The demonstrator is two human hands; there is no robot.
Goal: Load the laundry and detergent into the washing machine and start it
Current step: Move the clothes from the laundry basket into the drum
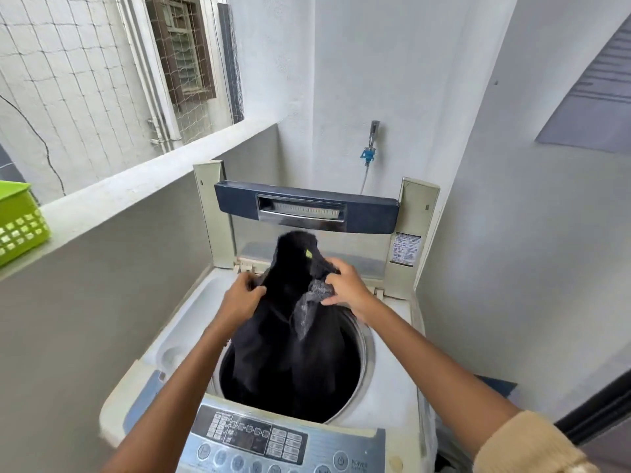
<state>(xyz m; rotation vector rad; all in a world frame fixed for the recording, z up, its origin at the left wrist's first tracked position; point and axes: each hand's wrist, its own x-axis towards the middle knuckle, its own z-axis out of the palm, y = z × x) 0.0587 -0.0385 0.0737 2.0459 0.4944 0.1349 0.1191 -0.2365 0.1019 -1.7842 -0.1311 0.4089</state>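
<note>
A top-loading washing machine [392, 380] stands in front of me with its lid [307, 209] folded up at the back. A black garment [290, 336] hangs over the round drum opening, its lower part down inside the drum. My left hand [240, 298] grips the garment's left edge. My right hand [345, 285] pinches its right side together with a grey lacy piece [309, 305]. A small yellow-green tag [308, 253] shows near the garment's top. The control panel [259, 438] with buttons lies at the near edge.
A green plastic basket [20, 220] sits on the concrete ledge [136, 186] at the left. A tap with a blue hose fitting [369, 155] is on the wall behind the machine. Walls close in on both sides; a dark door edge [594, 411] is at the right.
</note>
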